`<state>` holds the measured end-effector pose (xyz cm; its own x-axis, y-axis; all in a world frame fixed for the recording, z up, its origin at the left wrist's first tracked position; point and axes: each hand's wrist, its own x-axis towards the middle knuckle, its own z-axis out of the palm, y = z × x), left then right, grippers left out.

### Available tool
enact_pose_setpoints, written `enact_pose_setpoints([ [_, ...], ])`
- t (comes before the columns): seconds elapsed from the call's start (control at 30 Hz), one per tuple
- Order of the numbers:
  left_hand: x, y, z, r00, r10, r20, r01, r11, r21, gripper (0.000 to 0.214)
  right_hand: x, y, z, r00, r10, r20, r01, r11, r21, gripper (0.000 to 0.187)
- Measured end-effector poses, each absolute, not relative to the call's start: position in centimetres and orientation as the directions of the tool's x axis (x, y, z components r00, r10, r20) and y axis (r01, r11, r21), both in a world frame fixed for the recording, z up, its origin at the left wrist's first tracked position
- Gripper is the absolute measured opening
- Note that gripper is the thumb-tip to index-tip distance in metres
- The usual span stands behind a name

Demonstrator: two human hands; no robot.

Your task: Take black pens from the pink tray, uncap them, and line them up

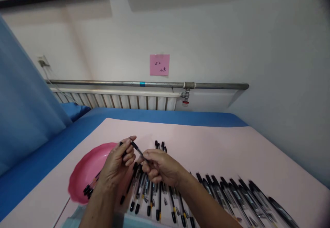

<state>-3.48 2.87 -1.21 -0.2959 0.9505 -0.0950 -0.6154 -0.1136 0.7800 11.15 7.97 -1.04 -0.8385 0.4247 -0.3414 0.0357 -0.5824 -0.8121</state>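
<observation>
My left hand (120, 159) is closed, with a short black piece (121, 145) that looks like a pen cap showing between its fingers. Pinched in my right hand (162, 166) is a slim pen (138, 149), clear-barrelled with a black end; that end points up and reaches the left fingertips. Below both hands lie several black-capped pens (158, 204), spread in a loose row on the pink surface (206, 145). Small metal clips (165, 201) can be seen among them. Parts of the row are hidden by my hands and forearms.
On the left, a pink scalloped dish (74, 176) holds a few pens. More pens (239, 197) lie slanted in a group at the right. A blue edge (165, 114) borders the pink sheet, with a radiator (129, 101) and wall behind. A blue curtain (23, 101) hangs left.
</observation>
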Motion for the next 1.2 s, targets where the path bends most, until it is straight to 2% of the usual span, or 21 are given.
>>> enact_pose_setpoints([
  [0.17,-3.5,3.0,-1.3,-0.348,0.933,-0.09,-0.582,-0.14,0.801,0.025,11.0,8.0,-1.2,-0.826,0.453,-0.336,0.041,-0.545,-0.837,0.017],
  [0.43,-3.7,3.2,-1.4,-0.409,0.909,-0.083,-0.546,-0.171,0.82,0.02,10.5,7.6,-1.6,-0.778,0.58,-0.242,0.038,-0.341,-0.939,0.015],
  [0.53,-3.7,3.3,-1.5,-0.431,0.899,-0.08,-0.537,-0.184,0.824,0.019,10.3,7.3,-1.9,-0.72,0.687,-0.101,0.058,-0.085,-0.995,0.015],
  [0.63,-3.7,3.4,-1.8,-0.445,0.891,-0.085,-0.523,-0.182,0.833,0.019,10.2,6.9,-2.2,-0.605,0.786,0.131,0.115,0.249,-0.962,0.011],
  [0.7,-3.7,3.4,-2.0,-0.454,0.887,-0.084,-0.516,-0.186,0.836,0.02,10.1,6.8,-2.2,-0.548,0.81,0.207,0.149,0.338,-0.929,0.007],
  [0.73,-3.8,3.4,-2.0,-0.456,0.886,-0.082,-0.518,-0.189,0.834,0.021,10.0,6.8,-2.1,-0.546,0.816,0.189,0.149,0.316,-0.937,0.005],
  [0.8,-3.8,3.4,-2.0,-0.455,0.887,-0.079,-0.526,-0.196,0.827,0.022,10.0,6.9,-1.8,-0.606,0.795,0.041,0.115,0.139,-0.984,0.007],
  [0.9,-3.7,3.3,-1.8,-0.446,0.892,-0.079,-0.537,-0.196,0.82,0.023,10.2,7.3,-1.3,-0.75,0.616,-0.242,0.099,-0.256,-0.962,0.028],
  [0.97,-3.5,3.3,-1.6,-0.443,0.892,-0.088,-0.54,-0.188,0.82,0.023,10.4,7.4,-1.1,-0.79,0.53,-0.307,0.096,-0.388,-0.917,0.034],
  [1.07,-3.4,3.3,-1.6,-0.444,0.891,-0.093,-0.545,-0.186,0.818,0.023,10.5,7.4,-1.1,-0.794,0.539,-0.28,0.058,-0.391,-0.919,0.024],
  [1.2,-3.6,3.3,-1.8,-0.439,0.896,-0.074,-0.556,-0.205,0.806,0.021,10.1,7.1,-1.5,-0.664,0.726,-0.178,0.067,-0.18,-0.981,0.014],
])
